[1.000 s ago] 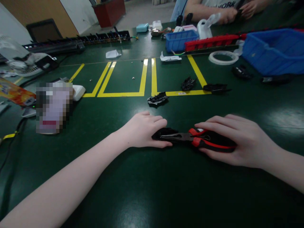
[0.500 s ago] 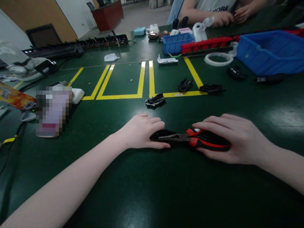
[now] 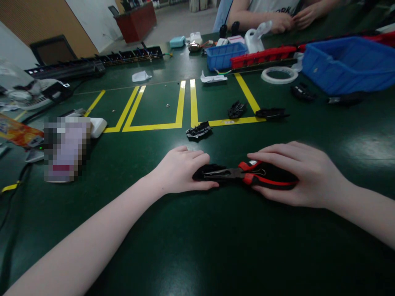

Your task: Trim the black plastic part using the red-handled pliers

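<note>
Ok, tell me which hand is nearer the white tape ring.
Right. The right hand lies on the pliers, below the tape ring; the left hand sits farther left.

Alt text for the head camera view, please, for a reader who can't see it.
On a dark green table, the person's right hand grips the red and black pliers, whose nose meets a small black part held down by the left hand. Beyond lie yellow tape lines, loose black parts, blue bins and a co-worker's hands.
</note>
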Demonstrator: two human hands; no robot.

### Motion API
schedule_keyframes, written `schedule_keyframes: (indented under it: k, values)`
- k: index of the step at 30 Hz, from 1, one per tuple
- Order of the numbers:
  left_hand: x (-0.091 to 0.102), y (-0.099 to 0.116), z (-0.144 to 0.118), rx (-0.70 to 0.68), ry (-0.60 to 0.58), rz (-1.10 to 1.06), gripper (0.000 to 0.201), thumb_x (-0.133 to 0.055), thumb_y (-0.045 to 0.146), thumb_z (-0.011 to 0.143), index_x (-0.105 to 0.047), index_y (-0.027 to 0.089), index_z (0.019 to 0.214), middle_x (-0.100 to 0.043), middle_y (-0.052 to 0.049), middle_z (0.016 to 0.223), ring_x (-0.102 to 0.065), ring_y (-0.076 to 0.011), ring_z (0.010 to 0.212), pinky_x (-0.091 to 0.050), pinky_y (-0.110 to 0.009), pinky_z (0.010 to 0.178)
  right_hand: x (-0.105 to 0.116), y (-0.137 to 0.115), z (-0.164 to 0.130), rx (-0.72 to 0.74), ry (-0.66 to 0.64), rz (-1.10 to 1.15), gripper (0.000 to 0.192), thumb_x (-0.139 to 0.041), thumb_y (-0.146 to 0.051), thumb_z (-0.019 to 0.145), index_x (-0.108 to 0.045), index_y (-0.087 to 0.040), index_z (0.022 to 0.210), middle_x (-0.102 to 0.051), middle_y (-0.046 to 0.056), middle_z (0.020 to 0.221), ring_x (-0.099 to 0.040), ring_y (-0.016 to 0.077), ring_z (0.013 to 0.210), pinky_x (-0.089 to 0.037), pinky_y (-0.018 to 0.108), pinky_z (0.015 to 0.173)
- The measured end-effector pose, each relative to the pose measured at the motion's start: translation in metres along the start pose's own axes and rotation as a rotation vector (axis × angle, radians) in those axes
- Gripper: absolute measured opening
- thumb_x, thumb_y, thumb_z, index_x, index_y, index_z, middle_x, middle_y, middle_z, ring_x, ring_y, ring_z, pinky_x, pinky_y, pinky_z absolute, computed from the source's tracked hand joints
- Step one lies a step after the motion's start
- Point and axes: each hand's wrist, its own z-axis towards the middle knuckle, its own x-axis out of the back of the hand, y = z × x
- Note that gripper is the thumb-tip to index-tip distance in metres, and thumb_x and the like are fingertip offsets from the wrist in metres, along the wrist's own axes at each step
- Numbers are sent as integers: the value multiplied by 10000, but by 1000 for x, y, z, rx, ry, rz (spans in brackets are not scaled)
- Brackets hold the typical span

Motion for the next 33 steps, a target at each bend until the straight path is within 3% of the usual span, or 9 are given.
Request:
schedule_keyframes:
  k: [4,15,28,33]
  values:
    - [0,1,0,10,2,-10,415,-507,592,847,-533,179,829,-607,6,758,-532,-142,638,-339,-286,634,0,0,-1,-25,-8,21,526,-664,-376,751,-519,-273,1246,-661,79,1053,-636,255,823,-511,426,651]
    - [1,-1,1,-15,-21,-36,404,-523,579,844,-526,176,818,-580,12,742,-496,-132,615,-328,-266,603,-1,-1,-2,-31,-57,37,455,-636,-402,767,-552,-238,1183,-659,83,1019,-628,221,786,-494,362,641]
    - [2,-2,0,-40,-34,-9,458,-470,621,860,-535,171,812,-571,3,731,-501,-143,636,-321,-269,619,6,-9,-1,124,16,-176,442,-617,-407,787,-554,-181,1162,-661,96,957,-622,220,747,-468,356,593]
    - [1,-2,1,-32,-18,-13,440,-496,614,850,-521,176,815,-558,11,714,-502,-141,624,-318,-263,609,4,-7,-1,53,-27,-101,464,-625,-406,782,-540,-203,1191,-659,108,1023,-625,258,827,-480,404,661]
